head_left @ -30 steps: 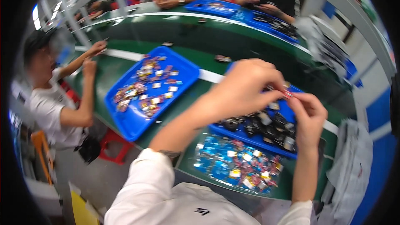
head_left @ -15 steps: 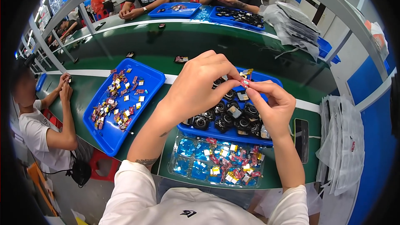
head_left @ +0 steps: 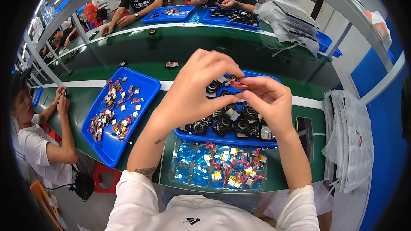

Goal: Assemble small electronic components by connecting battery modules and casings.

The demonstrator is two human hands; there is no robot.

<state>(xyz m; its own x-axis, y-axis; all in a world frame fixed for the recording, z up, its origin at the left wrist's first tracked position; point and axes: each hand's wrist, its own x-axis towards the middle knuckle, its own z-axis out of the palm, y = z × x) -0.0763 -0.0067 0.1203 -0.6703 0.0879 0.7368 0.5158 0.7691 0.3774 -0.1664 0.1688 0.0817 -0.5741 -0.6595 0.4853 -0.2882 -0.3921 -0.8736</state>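
Both my hands meet above a blue tray point(head_left: 274, 144) heaped with round black camera-like housings point(head_left: 199, 127). My right hand point(head_left: 269, 98) pinches a small red circuit board point(head_left: 236, 84) between thumb and fingers. My left hand point(head_left: 199, 87) is curled around the board's other side, its fingertips touching the board and the right fingertips; its exact grip is partly hidden. Just below lies a clear compartment tray point(head_left: 170, 175) lined with blue film, strewn with red boards carrying white-and-yellow parts.
A second blue tray point(head_left: 155, 86) of similar boards lies at left, near a seated co-worker point(head_left: 45, 145). A phone point(head_left: 304, 139) lies at right beside stacked plastic sheets point(head_left: 349, 141). Across the green belt point(head_left: 205, 42), two people sit by blue trays. Metal posts frame the bench.
The view has shifted slightly. My left thumb and index finger have spread wider around the board, and the board has turned between my hands. The co-worker at left has raised their head.
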